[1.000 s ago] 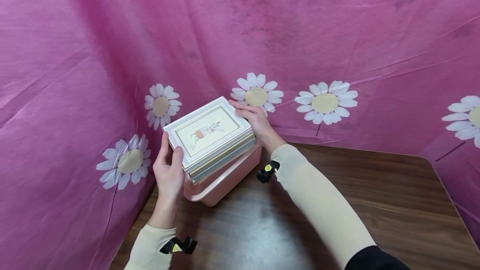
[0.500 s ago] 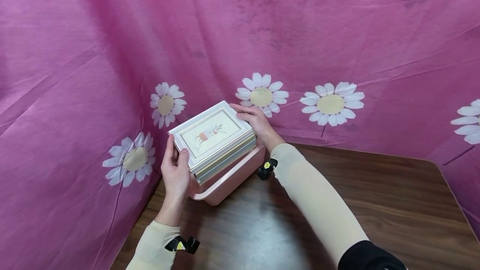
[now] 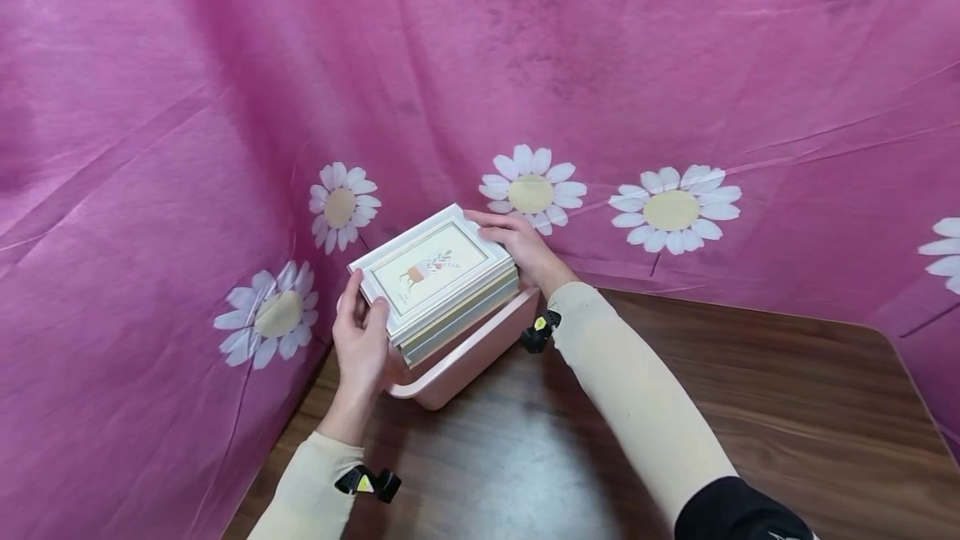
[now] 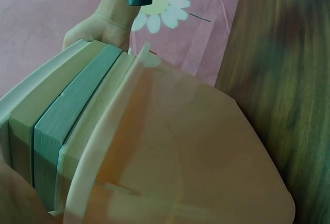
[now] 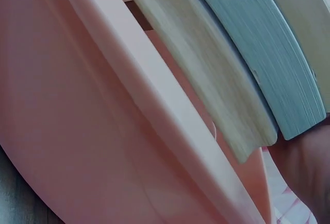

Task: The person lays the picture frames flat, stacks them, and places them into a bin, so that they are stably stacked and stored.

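Observation:
A stack of picture frames [image 3: 426,269] is held over the pink plastic bin [image 3: 468,365], its lower part close to the bin's rim. The top frame is white, with a small deer drawing. Tan, blue and cream frame edges show below it in both wrist views, the blue edge [image 5: 258,48] in the middle. My left hand [image 3: 362,348] grips the stack's left end, thumb at the front corner. At the right end, my right hand [image 3: 525,248] holds the stack, with fingers along the far corner. The stack's underside and some fingertips are hidden.
The bin stands on a dark wooden table [image 3: 720,407], near its left and back edges. A pink cloth [image 3: 600,65] printed with daisies hangs behind and to the left. Black wrist cameras [image 3: 540,332] are strapped over the sleeves.
The head view has turned slightly left, so everything appears farther right. Both hands keep their hold, and the stack of picture frames looks slightly lower over the bin.

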`<action>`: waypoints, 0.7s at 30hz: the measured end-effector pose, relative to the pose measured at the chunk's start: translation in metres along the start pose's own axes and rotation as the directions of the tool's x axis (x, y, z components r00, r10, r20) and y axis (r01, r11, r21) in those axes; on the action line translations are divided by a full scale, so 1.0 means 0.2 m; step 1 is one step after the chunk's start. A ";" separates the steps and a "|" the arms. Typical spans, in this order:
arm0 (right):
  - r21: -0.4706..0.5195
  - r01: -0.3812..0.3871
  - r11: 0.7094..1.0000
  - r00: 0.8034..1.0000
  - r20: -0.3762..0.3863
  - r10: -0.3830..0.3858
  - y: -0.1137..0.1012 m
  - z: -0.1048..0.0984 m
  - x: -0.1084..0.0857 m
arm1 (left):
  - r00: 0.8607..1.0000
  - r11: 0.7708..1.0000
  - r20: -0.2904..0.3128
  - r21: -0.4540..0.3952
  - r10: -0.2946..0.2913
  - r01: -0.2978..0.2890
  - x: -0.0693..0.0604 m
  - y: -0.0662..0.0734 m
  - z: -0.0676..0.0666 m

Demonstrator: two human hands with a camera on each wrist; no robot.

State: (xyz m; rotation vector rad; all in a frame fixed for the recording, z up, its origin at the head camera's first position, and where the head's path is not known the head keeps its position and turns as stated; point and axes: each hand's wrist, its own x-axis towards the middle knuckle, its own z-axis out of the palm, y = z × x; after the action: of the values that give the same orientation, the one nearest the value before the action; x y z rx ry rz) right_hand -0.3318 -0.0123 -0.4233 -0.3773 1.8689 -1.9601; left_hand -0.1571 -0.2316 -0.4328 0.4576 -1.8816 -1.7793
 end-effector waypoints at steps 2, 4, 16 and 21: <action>0.008 -0.002 1.000 1.000 0.017 0.001 0.01 -0.01 0.01 | 1.000 1.000 0.003 0.020 -0.002 0.002 0.01 -0.01 0.00; 0.023 0.006 1.000 0.999 0.040 -0.007 0.01 -0.01 0.02 | 1.000 0.999 0.002 0.037 -0.006 0.006 0.01 -0.01 0.00; 0.012 -0.011 1.000 0.995 0.102 0.009 0.06 -0.02 0.09 | 0.997 0.997 0.063 0.069 -0.050 0.045 0.05 -0.04 0.00; 0.014 -0.012 1.000 0.994 0.106 0.010 0.07 -0.03 0.10 | 0.990 0.994 0.094 0.032 -0.103 0.100 0.07 -0.05 0.01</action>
State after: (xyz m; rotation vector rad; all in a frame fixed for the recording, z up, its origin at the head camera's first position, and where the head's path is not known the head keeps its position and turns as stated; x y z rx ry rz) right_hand -0.3513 -0.0174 -0.4391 -0.4565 1.7856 -1.9074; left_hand -0.1698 -0.2385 -0.4409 0.4941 -1.9825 -1.8738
